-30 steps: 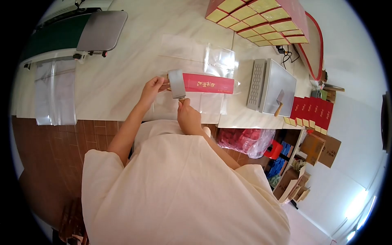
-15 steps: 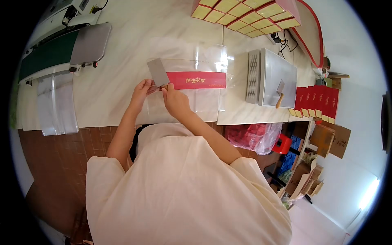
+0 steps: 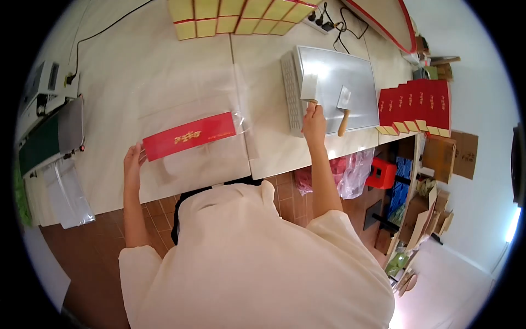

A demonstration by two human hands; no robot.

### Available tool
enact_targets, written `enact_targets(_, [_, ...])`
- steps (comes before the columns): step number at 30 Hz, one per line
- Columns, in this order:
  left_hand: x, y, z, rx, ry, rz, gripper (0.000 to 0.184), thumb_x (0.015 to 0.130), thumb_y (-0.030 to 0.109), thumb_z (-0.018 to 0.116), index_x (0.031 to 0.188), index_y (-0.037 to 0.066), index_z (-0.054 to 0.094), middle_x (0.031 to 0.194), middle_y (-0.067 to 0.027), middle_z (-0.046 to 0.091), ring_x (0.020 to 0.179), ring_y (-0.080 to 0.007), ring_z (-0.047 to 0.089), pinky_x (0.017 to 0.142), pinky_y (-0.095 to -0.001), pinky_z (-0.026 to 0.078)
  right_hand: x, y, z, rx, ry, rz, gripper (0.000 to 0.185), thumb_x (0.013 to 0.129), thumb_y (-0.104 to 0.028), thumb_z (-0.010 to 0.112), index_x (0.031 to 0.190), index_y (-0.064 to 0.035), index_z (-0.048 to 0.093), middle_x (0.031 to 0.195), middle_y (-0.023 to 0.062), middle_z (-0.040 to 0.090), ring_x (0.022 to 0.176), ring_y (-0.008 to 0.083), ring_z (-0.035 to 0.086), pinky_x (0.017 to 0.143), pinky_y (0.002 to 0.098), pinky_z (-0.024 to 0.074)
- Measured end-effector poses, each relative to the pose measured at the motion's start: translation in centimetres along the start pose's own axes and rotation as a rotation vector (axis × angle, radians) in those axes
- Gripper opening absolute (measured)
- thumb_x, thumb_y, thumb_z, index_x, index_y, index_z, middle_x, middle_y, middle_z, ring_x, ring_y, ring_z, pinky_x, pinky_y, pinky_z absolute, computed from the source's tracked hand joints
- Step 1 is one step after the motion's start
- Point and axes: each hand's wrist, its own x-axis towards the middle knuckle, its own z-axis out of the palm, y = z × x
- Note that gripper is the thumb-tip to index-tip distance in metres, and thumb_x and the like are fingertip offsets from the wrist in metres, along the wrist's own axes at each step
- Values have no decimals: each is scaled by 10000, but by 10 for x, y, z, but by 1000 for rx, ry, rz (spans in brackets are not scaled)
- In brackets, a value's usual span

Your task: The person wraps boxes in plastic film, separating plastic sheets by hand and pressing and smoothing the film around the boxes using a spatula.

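In my left hand [image 3: 133, 159], the fingers are closed on the left end of a long red box [image 3: 189, 137] with gold lettering. The box lies tilted over clear plastic film [image 3: 203, 159] on the table. My right hand [image 3: 314, 125] grips a broad-bladed scraper [image 3: 309, 86], its blade lying over the left part of a flat metal hot plate [image 3: 334, 63]. A second scraper [image 3: 343, 112] with a wooden handle rests on the plate, to the right of my right hand.
Yellow-ended red boxes [image 3: 235, 16] are stacked at the back. More red boxes [image 3: 422, 104] stand in a stepped row at the right. A machine with a green belt [image 3: 41, 142] is at the left, plastic sheets [image 3: 67, 192] beside it. Black cords [image 3: 342, 33] lie behind the hot plate.
My right hand has carried the scraper from the box's left end to the hot plate on the right. The red box has turned, its right end now farther from me. The view has shifted.
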Motion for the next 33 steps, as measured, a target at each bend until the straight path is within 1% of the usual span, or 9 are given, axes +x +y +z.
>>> enact_targets(6, [-7, 17, 7, 250, 162, -4, 374, 893, 390, 699, 1084, 75, 635, 977, 18, 625, 890, -82, 560, 840, -256, 437, 46, 34, -14, -225, 71, -114, 419, 1021, -405, 351, 979, -20, 509, 908, 276, 658, 828, 483, 624, 711, 571, 473])
enact_targets(9, [-7, 21, 6, 293, 185, -42, 378, 890, 395, 701, 1091, 81, 635, 966, 24, 626, 877, -75, 556, 829, -241, 427, 33, 4, -26, -288, 91, -56, 324, 994, -320, 464, 1050, -8, 528, 946, 239, 654, 870, 432, 629, 745, 526, 484])
enact_targets(11, [-8, 17, 3, 285, 184, -74, 384, 889, 399, 702, 1099, 85, 635, 959, 25, 628, 874, -72, 557, 834, -236, 423, 30, -5, -27, -374, 572, -567, 318, 940, -212, 573, 1165, 10, 533, 989, 186, 638, 932, 368, 606, 808, 478, 477])
enact_targets(14, [-8, 17, -2, 268, 127, -105, 409, 889, 407, 699, 1130, 85, 626, 990, 19, 629, 894, -76, 558, 850, -246, 421, 16, -14, -1, -56, 276, -786, 421, 895, -174, 642, 1250, 19, 523, 998, 160, 627, 968, 321, 576, 860, 442, 459])
enact_targets(18, [-4, 14, -3, 199, 106, -168, 442, 887, 416, 699, 1152, 72, 617, 1011, 19, 628, 910, -76, 564, 900, -251, 426, -26, -22, 75, 324, -568, -311, 437, 897, -249, 689, 1217, 21, 563, 1104, 147, 656, 1026, 240, 617, 894, 358, 476])
enact_targets(21, [-2, 11, -1, 140, 95, -147, 426, 889, 419, 697, 1130, 76, 622, 1010, 17, 629, 913, -77, 572, 930, -247, 422, -53, -48, 90, 596, -838, 26, 373, 894, -240, 699, 1151, 15, 609, 1113, 119, 666, 1016, 182, 625, 876, 324, 488])
enact_targets(25, [0, 4, -9, 111, -6, -70, 326, 909, 413, 676, 1016, 109, 630, 1019, 8, 635, 927, -91, 586, 916, -244, 426, -56, -35, 117, 663, -788, -57, 307, 913, -241, 670, 1086, 9, 625, 1021, 93, 671, 942, 158, 636, 843, 302, 494])
enact_targets(27, [2, 0, -11, 61, -4, -48, 291, 921, 403, 663, 979, 121, 623, 1016, 3, 646, 940, -96, 597, 891, -244, 431, -56, -29, 115, 838, -709, 55, 219, 922, -193, 657, 995, 13, 643, 871, 67, 675, 754, 137, 627, 718, 265, 494])
enact_targets(33, [-8, 7, -15, -38, 103, -36, 290, 952, 409, 616, 970, 120, 600, 1043, -24, 667, 978, -131, 622, 830, -234, 427, -38, 2, 118, 944, -406, 156, 248, 932, -233, 649, 1039, -11, 620, 862, 48, 663, 693, 129, 585, 667, 256, 471])
